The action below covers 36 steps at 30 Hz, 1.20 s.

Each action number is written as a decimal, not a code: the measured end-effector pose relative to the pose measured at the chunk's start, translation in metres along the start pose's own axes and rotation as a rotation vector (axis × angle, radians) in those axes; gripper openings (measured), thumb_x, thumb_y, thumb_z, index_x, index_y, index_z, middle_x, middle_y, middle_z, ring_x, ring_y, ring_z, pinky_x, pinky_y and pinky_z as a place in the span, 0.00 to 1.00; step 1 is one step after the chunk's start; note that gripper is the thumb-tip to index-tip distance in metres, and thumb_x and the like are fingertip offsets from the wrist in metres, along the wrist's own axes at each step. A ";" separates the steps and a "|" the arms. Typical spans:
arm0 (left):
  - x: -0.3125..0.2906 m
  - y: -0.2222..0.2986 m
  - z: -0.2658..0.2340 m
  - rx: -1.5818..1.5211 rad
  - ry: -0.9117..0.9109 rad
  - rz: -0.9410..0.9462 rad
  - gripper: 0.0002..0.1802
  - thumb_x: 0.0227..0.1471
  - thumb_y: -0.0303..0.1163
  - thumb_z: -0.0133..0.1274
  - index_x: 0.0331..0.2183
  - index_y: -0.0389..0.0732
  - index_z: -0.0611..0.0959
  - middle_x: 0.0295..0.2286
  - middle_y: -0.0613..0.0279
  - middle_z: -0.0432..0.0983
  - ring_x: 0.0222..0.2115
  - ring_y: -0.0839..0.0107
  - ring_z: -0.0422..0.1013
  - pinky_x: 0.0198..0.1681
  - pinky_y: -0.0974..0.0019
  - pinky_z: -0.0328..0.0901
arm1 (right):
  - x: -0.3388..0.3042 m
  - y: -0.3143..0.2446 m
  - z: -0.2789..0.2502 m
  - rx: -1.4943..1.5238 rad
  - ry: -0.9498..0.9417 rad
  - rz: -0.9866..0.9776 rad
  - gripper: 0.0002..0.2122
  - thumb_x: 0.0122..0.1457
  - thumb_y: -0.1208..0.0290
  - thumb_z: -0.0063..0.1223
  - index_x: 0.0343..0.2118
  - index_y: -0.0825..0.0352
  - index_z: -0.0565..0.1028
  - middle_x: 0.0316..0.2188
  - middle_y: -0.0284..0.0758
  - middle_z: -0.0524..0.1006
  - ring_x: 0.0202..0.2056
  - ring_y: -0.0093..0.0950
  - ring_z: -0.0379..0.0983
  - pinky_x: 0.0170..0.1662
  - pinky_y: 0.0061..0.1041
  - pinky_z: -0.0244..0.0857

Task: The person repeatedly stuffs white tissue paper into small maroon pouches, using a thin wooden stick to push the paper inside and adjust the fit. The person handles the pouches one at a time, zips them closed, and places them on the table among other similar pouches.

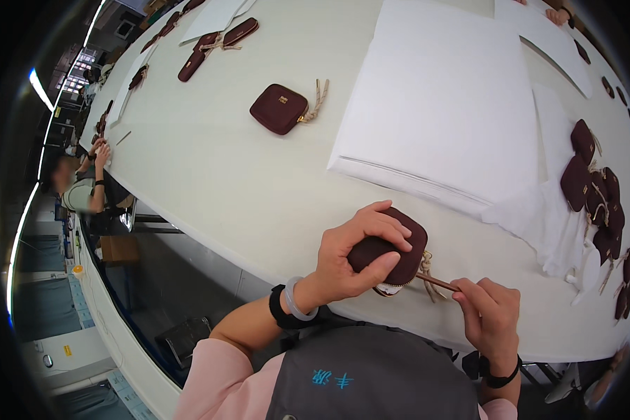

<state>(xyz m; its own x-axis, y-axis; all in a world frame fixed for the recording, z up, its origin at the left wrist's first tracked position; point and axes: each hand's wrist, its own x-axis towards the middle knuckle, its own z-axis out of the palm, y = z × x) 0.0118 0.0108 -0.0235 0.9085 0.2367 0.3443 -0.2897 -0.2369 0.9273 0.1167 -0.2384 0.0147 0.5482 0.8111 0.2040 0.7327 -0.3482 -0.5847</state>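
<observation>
1. Burgundy rounded-square zip pouch (417,241) sits at the near side of the smooth off-white table (189,161), inside my left hand (360,245); whether it rests on the surface, I can't tell.
2. That hand grasps it, fingers curled over the upper face and thumb across the lower part, presumably to steady it against my other hand.
3. My right hand (493,311), at four o'clock from the pouch, pinches a slender brown stick (439,282) by its outer end, probably for fine control. Its tip meets the pouch's edge at five o'clock; inside or merely against it, I can't tell.
4. A knotted beige cord pull (425,266) hangs at four o'clock, close enough to the stick to snag.
5. The table's edge lies near at six o'clock, so drawing back has little room.
6. A broad stack of flat white sheets (441,105) bounds me toward one o'clock; crumpled white tissue (551,241) does so at three.
7. Freer surface stretches toward ten o'clock, below a second burgundy pouch (278,108).
</observation>
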 end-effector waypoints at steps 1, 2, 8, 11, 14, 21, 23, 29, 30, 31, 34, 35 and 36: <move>-0.001 0.001 0.001 0.034 -0.021 0.050 0.10 0.51 0.24 0.57 0.38 0.37 0.82 0.33 0.57 0.84 0.43 0.61 0.78 0.64 0.41 0.55 | -0.002 0.000 0.001 0.027 -0.001 0.011 0.06 0.53 0.74 0.65 0.33 0.63 0.79 0.14 0.29 0.59 0.14 0.27 0.58 0.18 0.29 0.48; -0.002 0.003 0.004 0.029 -0.008 0.045 0.11 0.48 0.21 0.58 0.38 0.37 0.82 0.32 0.58 0.84 0.40 0.61 0.79 0.63 0.42 0.58 | -0.002 -0.002 0.002 0.015 -0.016 0.002 0.06 0.53 0.75 0.65 0.33 0.63 0.79 0.14 0.30 0.59 0.14 0.27 0.57 0.18 0.29 0.48; -0.009 0.010 0.002 0.069 -0.007 0.126 0.15 0.46 0.21 0.61 0.40 0.35 0.81 0.35 0.56 0.84 0.44 0.59 0.79 0.60 0.45 0.62 | 0.003 -0.005 0.011 0.055 -0.019 -0.086 0.05 0.52 0.77 0.65 0.32 0.66 0.79 0.14 0.30 0.60 0.13 0.27 0.57 0.18 0.28 0.48; 0.000 0.015 -0.007 0.142 -0.055 0.133 0.24 0.46 0.25 0.65 0.47 0.35 0.79 0.43 0.51 0.81 0.53 0.54 0.73 0.60 0.45 0.62 | 0.004 -0.003 0.020 0.090 0.008 -0.085 0.06 0.52 0.77 0.65 0.33 0.67 0.80 0.14 0.30 0.61 0.13 0.26 0.58 0.18 0.27 0.49; -0.014 0.021 -0.009 -0.120 0.196 -0.169 0.35 0.50 0.32 0.66 0.57 0.36 0.71 0.58 0.49 0.66 0.64 0.52 0.57 0.64 0.49 0.56 | -0.002 -0.004 0.028 0.086 0.064 -0.068 0.07 0.52 0.78 0.65 0.34 0.68 0.81 0.14 0.30 0.63 0.14 0.26 0.59 0.18 0.26 0.51; -0.023 0.006 -0.013 -0.549 0.209 -0.409 0.24 0.57 0.18 0.53 0.56 0.34 0.74 0.61 0.49 0.63 0.61 0.63 0.63 0.64 0.60 0.58 | -0.004 -0.005 0.047 -0.019 0.075 -0.099 0.07 0.53 0.77 0.66 0.35 0.67 0.81 0.16 0.31 0.65 0.16 0.26 0.63 0.19 0.26 0.54; -0.025 -0.013 -0.016 -0.479 0.184 -0.333 0.21 0.57 0.16 0.50 0.53 0.33 0.77 0.59 0.49 0.66 0.60 0.63 0.64 0.63 0.60 0.60 | -0.006 -0.005 0.048 -0.048 0.023 -0.069 0.07 0.53 0.77 0.65 0.35 0.66 0.81 0.16 0.31 0.65 0.17 0.26 0.63 0.20 0.27 0.54; -0.037 -0.044 -0.016 -0.241 0.154 -0.306 0.24 0.56 0.23 0.55 0.55 0.33 0.75 0.59 0.48 0.67 0.61 0.60 0.64 0.64 0.60 0.60 | -0.017 -0.007 0.050 -0.128 -0.070 0.041 0.06 0.55 0.76 0.63 0.36 0.65 0.80 0.17 0.32 0.65 0.17 0.28 0.63 0.20 0.29 0.55; -0.032 -0.033 -0.016 -0.057 0.064 -0.235 0.28 0.55 0.27 0.59 0.57 0.33 0.73 0.60 0.46 0.65 0.61 0.58 0.62 0.64 0.58 0.59 | -0.019 -0.008 0.050 -0.140 -0.066 0.047 0.06 0.56 0.76 0.63 0.36 0.64 0.80 0.17 0.32 0.65 0.17 0.29 0.63 0.20 0.29 0.55; -0.029 -0.028 -0.014 0.127 -0.025 -0.161 0.33 0.53 0.31 0.63 0.59 0.34 0.71 0.61 0.45 0.63 0.62 0.55 0.61 0.65 0.57 0.58 | -0.020 -0.009 0.050 -0.152 -0.062 0.054 0.05 0.56 0.76 0.63 0.36 0.64 0.80 0.17 0.32 0.65 0.17 0.29 0.63 0.20 0.29 0.55; -0.032 -0.028 -0.010 0.502 -0.226 0.072 0.56 0.35 0.48 0.73 0.62 0.35 0.66 0.64 0.43 0.55 0.64 0.43 0.54 0.66 0.49 0.56 | -0.023 -0.009 0.044 -0.173 -0.083 0.068 0.05 0.57 0.75 0.62 0.35 0.63 0.80 0.17 0.31 0.64 0.16 0.29 0.63 0.20 0.29 0.55; -0.032 -0.029 -0.010 0.589 -0.275 0.109 0.58 0.33 0.50 0.73 0.62 0.35 0.66 0.64 0.43 0.54 0.65 0.41 0.53 0.66 0.48 0.56 | -0.025 -0.010 0.041 -0.185 -0.090 0.079 0.05 0.57 0.74 0.62 0.35 0.63 0.80 0.17 0.31 0.64 0.16 0.29 0.63 0.20 0.30 0.55; -0.033 -0.033 -0.008 0.591 -0.255 0.112 0.60 0.29 0.51 0.73 0.61 0.35 0.66 0.64 0.43 0.55 0.64 0.39 0.53 0.65 0.45 0.56 | -0.026 -0.012 0.037 -0.197 -0.097 0.089 0.05 0.57 0.74 0.62 0.36 0.63 0.80 0.17 0.31 0.64 0.16 0.29 0.63 0.20 0.30 0.55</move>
<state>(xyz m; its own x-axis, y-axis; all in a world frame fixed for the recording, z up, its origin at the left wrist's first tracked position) -0.0113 0.0179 -0.0642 0.9465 -0.0332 0.3209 -0.2383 -0.7425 0.6261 0.0785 -0.2382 -0.0126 0.5803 0.8108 0.0764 0.7527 -0.4980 -0.4307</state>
